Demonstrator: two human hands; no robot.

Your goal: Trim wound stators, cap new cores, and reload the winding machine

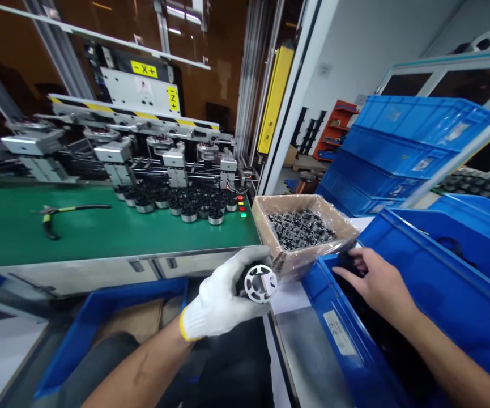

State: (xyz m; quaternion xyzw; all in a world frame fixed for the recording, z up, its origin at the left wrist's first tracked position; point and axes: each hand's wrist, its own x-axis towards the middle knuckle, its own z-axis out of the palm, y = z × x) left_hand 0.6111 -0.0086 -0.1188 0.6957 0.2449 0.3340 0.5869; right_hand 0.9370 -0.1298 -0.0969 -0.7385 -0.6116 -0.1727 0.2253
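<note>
My left hand, in a white glove with a yellow cuff, grips a motor stator core. The core is a round slotted metal ring with a black part behind it, and its open end faces me. My bare right hand reaches into a narrow blue bin at the right. Its thumb and fingers close around a small black part near the bin's far end; the exact shape is too dark to make out. Beside that bin, a plastic-lined cardboard box holds many metal ring cores.
On the green bench lie pliers and rows of black-and-silver stators. Behind them stands a machine with metal fixtures. A large blue bin and stacked blue crates are at right; another blue bin sits below the bench.
</note>
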